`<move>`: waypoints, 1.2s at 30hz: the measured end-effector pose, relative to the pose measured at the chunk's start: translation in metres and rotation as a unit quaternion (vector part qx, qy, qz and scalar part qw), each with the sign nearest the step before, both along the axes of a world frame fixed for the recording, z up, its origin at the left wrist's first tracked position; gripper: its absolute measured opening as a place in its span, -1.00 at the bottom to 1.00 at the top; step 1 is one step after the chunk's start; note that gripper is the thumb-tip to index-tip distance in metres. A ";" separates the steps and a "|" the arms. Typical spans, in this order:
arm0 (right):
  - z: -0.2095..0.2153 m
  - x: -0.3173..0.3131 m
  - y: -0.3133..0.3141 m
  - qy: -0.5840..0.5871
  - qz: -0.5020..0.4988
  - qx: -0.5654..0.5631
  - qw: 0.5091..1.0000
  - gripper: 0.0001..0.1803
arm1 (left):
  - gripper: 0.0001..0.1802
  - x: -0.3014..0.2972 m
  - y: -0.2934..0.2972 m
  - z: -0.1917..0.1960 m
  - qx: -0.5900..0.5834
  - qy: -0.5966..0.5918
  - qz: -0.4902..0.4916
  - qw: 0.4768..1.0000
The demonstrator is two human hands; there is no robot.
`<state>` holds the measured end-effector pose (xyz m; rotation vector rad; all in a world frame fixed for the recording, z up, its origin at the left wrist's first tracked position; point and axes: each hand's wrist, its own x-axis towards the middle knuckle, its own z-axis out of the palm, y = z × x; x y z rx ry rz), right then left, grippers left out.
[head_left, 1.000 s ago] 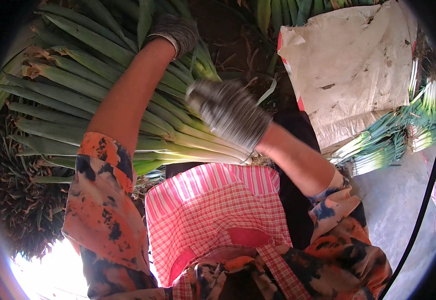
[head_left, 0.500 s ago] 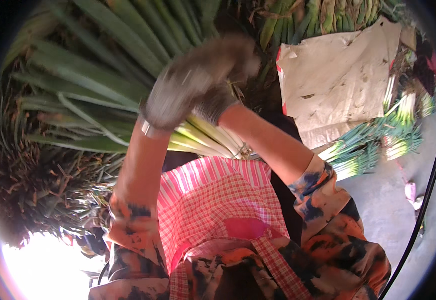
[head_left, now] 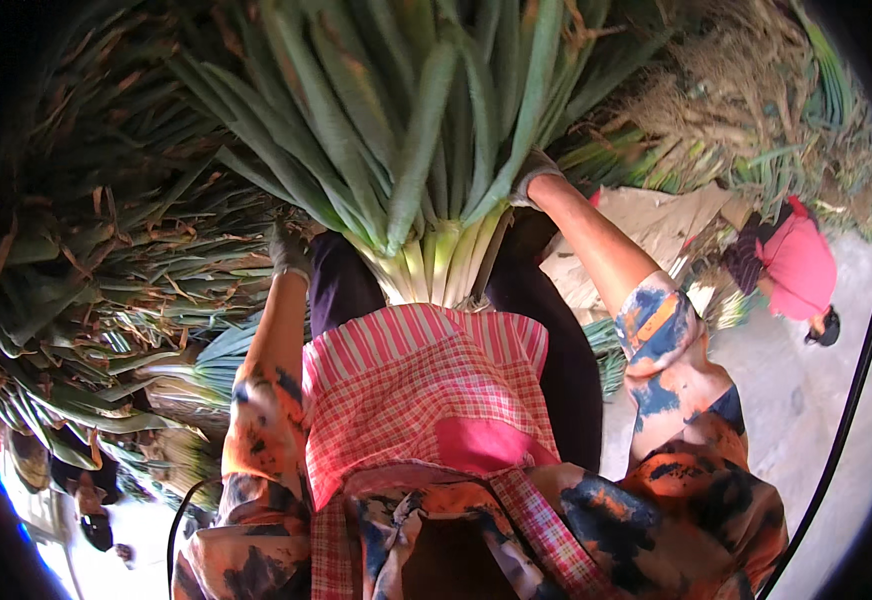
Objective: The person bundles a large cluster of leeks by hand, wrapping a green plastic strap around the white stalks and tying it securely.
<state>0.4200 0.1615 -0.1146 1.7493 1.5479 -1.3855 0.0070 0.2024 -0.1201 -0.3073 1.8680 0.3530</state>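
Note:
A large bunch of scallions stands between my knees, white stems toward my apron and thick green leaves fanning away. My right hand, in a grey glove, is at the bunch's right side. Leaves hide its fingers, so its grip does not show. My left hand, also gloved in grey, is apart from the bunch, just left of my left knee. Its fingers are in shadow against the heaped scallions, and whether they hold anything cannot be made out.
A brown sheet lies at the right, with more scallions near it. Roots and stems are piled behind. One person in a pink top bends at the right; another person is at the lower left. A black cable runs down the right.
My hands, crossed over the bunch before, have come apart to either side. The leaves, earlier slanting left, now point straight away from me. The view has shifted, bringing other people into sight.

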 end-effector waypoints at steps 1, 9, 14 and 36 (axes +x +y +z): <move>-0.019 0.008 -0.022 -0.016 -0.079 0.001 0.997 -0.50 | -0.46 0.009 0.006 -0.017 0.018 -0.010 0.012 1.000; 0.023 0.013 0.014 -0.003 0.046 -0.116 0.992 -0.39 | -0.29 0.016 0.011 -0.066 0.213 -0.257 0.161 0.929; 0.072 -0.030 0.041 0.004 0.188 -0.130 0.973 -0.33 | -0.27 -0.018 0.008 -0.048 0.167 -0.237 0.199 0.936; 0.199 -0.258 0.212 0.420 0.168 -0.079 0.888 -0.77 | -0.63 0.053 -0.016 0.013 0.198 0.094 -0.476 0.852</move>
